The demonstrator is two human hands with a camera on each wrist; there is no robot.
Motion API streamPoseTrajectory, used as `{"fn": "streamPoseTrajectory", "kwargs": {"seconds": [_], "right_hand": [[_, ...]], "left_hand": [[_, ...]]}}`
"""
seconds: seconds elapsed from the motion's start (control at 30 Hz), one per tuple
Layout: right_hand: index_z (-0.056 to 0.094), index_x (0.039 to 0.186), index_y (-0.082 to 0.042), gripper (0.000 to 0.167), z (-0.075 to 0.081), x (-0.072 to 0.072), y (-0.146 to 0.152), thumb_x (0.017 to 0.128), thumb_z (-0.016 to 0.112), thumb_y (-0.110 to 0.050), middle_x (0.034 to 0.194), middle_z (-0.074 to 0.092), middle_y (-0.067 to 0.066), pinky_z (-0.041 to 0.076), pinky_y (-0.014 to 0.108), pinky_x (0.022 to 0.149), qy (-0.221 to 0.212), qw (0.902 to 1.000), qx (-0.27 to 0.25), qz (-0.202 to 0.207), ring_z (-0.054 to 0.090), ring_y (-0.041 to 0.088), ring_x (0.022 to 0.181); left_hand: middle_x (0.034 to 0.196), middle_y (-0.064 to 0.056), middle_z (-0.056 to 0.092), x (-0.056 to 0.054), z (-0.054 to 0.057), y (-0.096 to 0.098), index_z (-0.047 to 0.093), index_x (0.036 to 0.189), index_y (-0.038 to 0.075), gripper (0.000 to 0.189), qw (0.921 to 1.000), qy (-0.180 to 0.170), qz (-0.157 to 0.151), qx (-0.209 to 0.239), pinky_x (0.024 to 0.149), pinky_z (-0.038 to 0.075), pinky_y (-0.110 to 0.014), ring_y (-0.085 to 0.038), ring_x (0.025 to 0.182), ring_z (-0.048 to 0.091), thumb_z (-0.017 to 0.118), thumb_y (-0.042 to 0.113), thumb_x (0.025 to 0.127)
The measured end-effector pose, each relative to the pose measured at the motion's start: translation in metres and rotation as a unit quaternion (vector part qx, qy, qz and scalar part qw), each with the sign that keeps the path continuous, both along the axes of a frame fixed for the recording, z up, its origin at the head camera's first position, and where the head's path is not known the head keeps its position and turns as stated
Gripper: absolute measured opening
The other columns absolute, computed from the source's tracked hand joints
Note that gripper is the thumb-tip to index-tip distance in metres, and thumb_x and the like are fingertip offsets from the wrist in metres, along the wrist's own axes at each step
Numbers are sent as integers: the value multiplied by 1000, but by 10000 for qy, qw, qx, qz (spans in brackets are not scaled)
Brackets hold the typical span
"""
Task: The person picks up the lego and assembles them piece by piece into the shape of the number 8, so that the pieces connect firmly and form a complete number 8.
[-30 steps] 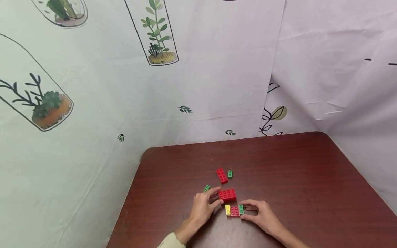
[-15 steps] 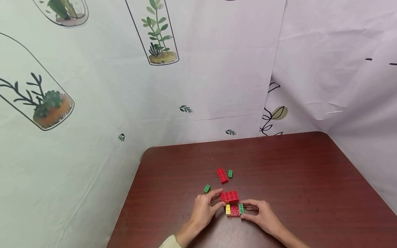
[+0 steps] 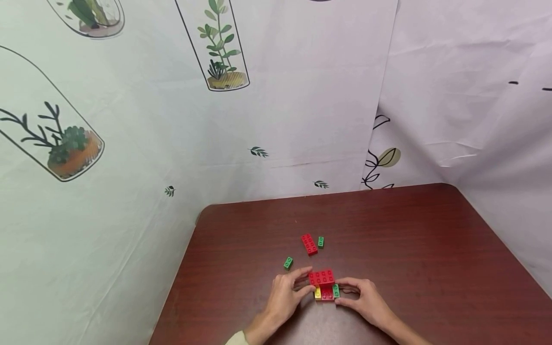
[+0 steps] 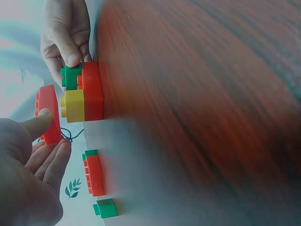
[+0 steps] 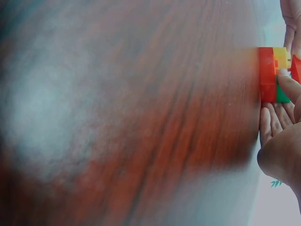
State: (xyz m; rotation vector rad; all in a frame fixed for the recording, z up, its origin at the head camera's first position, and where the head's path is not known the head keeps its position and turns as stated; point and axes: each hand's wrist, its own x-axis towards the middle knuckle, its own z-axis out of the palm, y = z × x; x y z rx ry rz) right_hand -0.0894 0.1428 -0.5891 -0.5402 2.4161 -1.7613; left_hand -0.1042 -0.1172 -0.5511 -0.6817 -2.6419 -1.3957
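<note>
"Pale cloth (image 3: 302,120) printed with potted plants hangs behind a reddish-brown worktop (image 3: 409,239). What's in the left hand (image 3: 282,293)?"

"An eight-stud red brick (image 3: 321,277), pinched between thumb and fingers, studs up."

"Is it pressed onto anything?"

"No; the left wrist view shows it just above the yellow brick (image 4: 74,106), a gap between them."

"And what does that yellow one sit on?"

"One end of the red base brick (image 4: 94,92), which rests on the worktop. At the other end is a green brick (image 3: 336,291), with bare red studs between the two."

"Where's the right hand (image 3: 365,298)?"

"At the green end, gripping that green brick, thumb on one side and fingers on the other."

"Any loose pieces?"

"Farther back, a second eight-stud red brick (image 3: 309,244) lies just beside a two-stud green brick (image 3: 321,242). Another two-stud green brick (image 3: 288,263) lies nearer the left hand."
</note>
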Motion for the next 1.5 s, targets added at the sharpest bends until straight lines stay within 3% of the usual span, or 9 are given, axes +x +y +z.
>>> {"fn": "streamPoseTrajectory", "kwargs": {"seconds": [0.63,1.5], "right_hand": [[74,124,2,46,0,0,1,87,89,-19,120,75,21,61,26,83,-128,9998,127,-61,76,16,101],[73,122,5,43,3,2,0,86,90,-12,116,76,20,62,28,80,48,10000,-50,-70,76,16,98]], "left_hand": [[121,-9,77,9,-3,4,75,129,3,43,9992,-356,-140,136,81,58,-18,-10,102,74,85,15,90],[120,-10,77,13,-8,4,74,131,3,43,9991,-218,-298,209,80,57,-16,-8,102,74,83,18,91]]}}
